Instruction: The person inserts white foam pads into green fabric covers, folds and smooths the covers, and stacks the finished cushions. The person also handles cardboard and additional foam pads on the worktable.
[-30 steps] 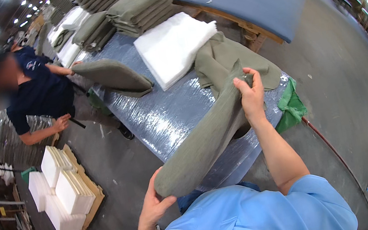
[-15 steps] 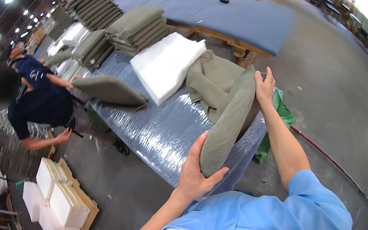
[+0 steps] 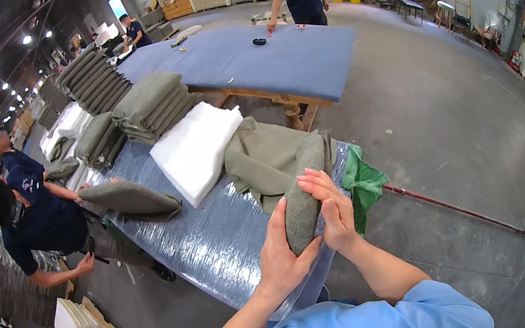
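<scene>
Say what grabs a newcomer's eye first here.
Front and centre, the left hand and right hand clasp an olive-green cushion cover end-on over the plastic-wrapped table. Behind it lie a white foam slab and stacked olive covers.

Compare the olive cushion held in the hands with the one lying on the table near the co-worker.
The held cushion stands on end, gripped by the left hand and right hand; the lying cushion rests flat on the wrapped table. The held one looks narrow, end-on; the lying one shows its broad face. Both are olive fabric.
</scene>
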Demonstrator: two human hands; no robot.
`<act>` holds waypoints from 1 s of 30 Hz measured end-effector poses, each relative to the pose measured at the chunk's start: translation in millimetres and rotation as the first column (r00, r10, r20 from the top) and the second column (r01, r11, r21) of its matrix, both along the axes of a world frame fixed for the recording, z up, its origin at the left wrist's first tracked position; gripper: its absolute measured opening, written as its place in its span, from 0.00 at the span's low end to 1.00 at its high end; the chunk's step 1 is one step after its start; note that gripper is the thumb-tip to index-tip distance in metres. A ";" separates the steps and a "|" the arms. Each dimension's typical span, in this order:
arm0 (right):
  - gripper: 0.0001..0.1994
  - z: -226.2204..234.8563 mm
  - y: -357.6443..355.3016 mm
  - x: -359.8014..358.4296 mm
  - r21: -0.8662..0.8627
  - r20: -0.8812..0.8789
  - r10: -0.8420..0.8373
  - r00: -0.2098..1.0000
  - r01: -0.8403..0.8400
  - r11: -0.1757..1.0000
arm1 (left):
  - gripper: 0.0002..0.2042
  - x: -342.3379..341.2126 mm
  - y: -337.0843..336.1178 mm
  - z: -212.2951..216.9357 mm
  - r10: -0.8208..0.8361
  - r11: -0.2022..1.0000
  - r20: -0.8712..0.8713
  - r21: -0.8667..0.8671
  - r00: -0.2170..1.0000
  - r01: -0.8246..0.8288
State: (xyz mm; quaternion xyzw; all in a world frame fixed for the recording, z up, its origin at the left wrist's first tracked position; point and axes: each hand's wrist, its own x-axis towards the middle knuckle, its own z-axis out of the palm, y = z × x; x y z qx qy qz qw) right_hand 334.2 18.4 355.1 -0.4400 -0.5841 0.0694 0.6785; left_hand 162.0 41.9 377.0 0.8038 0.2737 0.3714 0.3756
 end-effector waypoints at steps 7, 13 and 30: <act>0.22 -28.0 43.5 22.9 -0.087 -0.101 -0.054 0.993 0.046 0.995 | 0.47 -32.0 -11.3 -11.2 0.021 1.000 0.035 -0.020 0.999 -0.020; 0.21 -45.9 74.8 22.0 -0.188 -0.092 -0.165 0.982 0.146 0.971 | 0.48 -84.3 -19.4 -37.7 -0.032 0.999 0.116 -0.031 0.993 0.036; 0.39 -47.8 38.6 -65.2 -0.431 -0.298 -0.164 0.940 0.021 0.902 | 0.32 -114.9 -11.0 -21.8 -0.117 0.977 0.161 0.198 0.980 0.084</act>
